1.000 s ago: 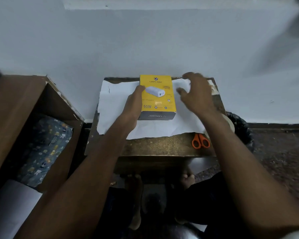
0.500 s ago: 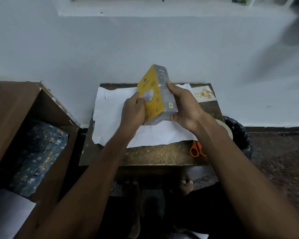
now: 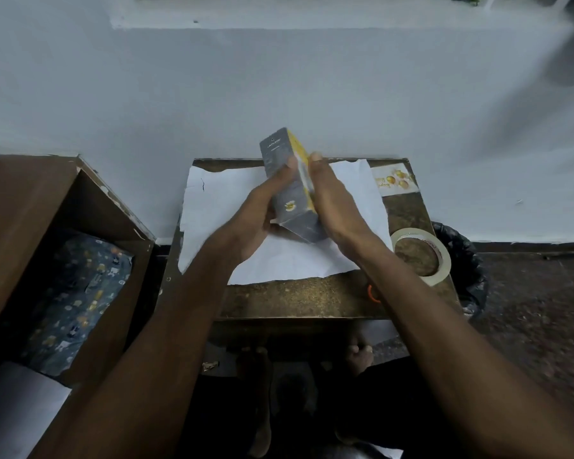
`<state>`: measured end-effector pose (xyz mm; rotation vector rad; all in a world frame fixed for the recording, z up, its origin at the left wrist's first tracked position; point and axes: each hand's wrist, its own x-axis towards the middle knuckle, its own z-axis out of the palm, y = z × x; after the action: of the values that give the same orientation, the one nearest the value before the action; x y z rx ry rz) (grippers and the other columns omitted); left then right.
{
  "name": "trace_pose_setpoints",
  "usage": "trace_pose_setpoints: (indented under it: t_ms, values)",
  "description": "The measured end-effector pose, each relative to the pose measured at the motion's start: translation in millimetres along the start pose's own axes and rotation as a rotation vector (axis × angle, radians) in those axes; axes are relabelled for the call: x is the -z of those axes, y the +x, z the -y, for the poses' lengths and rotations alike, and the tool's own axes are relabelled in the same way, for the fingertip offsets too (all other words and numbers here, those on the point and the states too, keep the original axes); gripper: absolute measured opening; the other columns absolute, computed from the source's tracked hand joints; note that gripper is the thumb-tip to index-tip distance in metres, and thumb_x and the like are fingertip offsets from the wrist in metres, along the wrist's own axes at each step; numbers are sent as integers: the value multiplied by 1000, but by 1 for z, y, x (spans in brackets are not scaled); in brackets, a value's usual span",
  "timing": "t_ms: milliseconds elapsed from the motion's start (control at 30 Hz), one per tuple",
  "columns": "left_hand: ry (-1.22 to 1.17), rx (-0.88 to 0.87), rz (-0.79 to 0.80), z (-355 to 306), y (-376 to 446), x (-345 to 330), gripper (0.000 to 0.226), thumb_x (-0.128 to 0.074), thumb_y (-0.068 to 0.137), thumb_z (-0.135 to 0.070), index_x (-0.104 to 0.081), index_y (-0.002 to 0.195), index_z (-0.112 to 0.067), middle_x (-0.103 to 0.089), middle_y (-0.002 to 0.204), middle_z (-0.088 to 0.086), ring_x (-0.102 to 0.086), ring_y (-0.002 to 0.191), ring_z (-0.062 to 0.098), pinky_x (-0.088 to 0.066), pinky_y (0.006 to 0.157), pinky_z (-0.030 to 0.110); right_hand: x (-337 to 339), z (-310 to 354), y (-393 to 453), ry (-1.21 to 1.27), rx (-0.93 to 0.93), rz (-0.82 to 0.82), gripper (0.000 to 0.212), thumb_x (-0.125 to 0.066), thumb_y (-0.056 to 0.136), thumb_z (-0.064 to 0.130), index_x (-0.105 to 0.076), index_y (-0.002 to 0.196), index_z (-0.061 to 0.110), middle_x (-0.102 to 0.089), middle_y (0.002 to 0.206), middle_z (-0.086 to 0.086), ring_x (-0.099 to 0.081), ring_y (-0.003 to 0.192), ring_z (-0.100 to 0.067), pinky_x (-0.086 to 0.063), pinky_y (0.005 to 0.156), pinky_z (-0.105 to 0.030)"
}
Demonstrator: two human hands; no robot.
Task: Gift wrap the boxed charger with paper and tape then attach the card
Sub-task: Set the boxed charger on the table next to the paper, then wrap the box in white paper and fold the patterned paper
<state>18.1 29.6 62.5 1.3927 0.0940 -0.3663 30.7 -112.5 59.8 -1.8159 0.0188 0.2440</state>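
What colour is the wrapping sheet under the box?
Plain white wrapping sheet, seen in the head view.

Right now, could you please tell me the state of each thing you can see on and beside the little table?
charger box: lifted off the paper, tilted, unwrapped.
left hand: grips the box's left side.
right hand: grips the box's right side.
white paper: spread flat on the table, edge slightly torn.
card: lying flat at the table's far right corner.
tape roll: lying flat, untouched.
scissors: mostly hidden under the right forearm.
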Motion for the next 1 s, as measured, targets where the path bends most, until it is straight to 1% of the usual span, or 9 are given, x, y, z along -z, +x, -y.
trace_pose_setpoints:
  t_ms: [100,167,200,300,400,533,733,900,1000]
  values:
    - [-83,-15,-83,1,3,9,40,-57,105,-45,-66,138,-23,-77,126,7,-74,118,30,-53,111,53,4,-7,5,18,-42,-104,62,-63,89,72,-48,137,36,-68,126,15,-70,109,-11,-56,100,-42]
    - [-62,-34,-172,1,5,17,39,-54,106,-42,-66,137,-21,-79,123,5,-76,113,28,-54,110,51,11,-9,8,165,-106,-102,67,-78,86,56,-52,139,26,-73,123,10,-74,103,-11,-58,95,-37]
    - [32,-48,-238,4,7,20,41,-53,105,-42,-64,139,-21,-79,121,2,-76,109,25,-55,107,48,13,-9,10,198,-103,-85,60,-80,89,46,-57,138,22,-75,120,8,-76,100,-11,-59,92,-36]
    - [601,-97,-333,12,7,26,46,-43,111,-45,-45,155,-31,-73,114,-7,-72,98,14,-55,88,32,14,-14,13,114,-32,-58,30,-72,97,33,-70,127,27,-79,110,10,-77,96,-9,-61,94,-38]
    - [907,-81,-300,22,10,33,42,-34,114,-49,-61,140,-31,-74,105,-6,-71,96,17,-57,92,38,11,-21,14,-149,12,-85,24,-66,97,45,-74,117,35,-78,105,15,-75,96,-8,-59,97,-43]
    - [1042,-111,-342,24,13,38,47,-36,113,-52,-67,134,-24,-77,104,0,-74,91,21,-61,89,42,9,-24,13,-287,43,-117,28,-63,97,52,-75,115,33,-77,104,15,-72,96,-7,-58,96,-44]
    - [1179,-118,-383,27,17,42,50,-41,111,-54,-71,128,-17,-77,102,4,-74,87,23,-63,85,45,7,-27,18,-409,50,-166,27,-65,96,44,-77,105,22,-77,96,5,-70,94,-16,-57,89,-43]
    - [1222,-90,-376,24,14,38,51,-39,111,-55,-70,128,-18,-77,104,2,-73,88,21,-62,83,40,6,-28,18,-457,61,-138,29,-63,97,48,-74,111,25,-75,100,5,-69,96,-18,-57,89,-41]
    - [1279,-106,-483,21,13,40,52,-43,109,-58,-69,131,-19,-75,116,3,-71,102,26,-52,83,35,6,-30,20,-465,59,-120,44,-58,90,59,-68,124,32,-73,106,3,-68,104,-21,-55,92,-42]
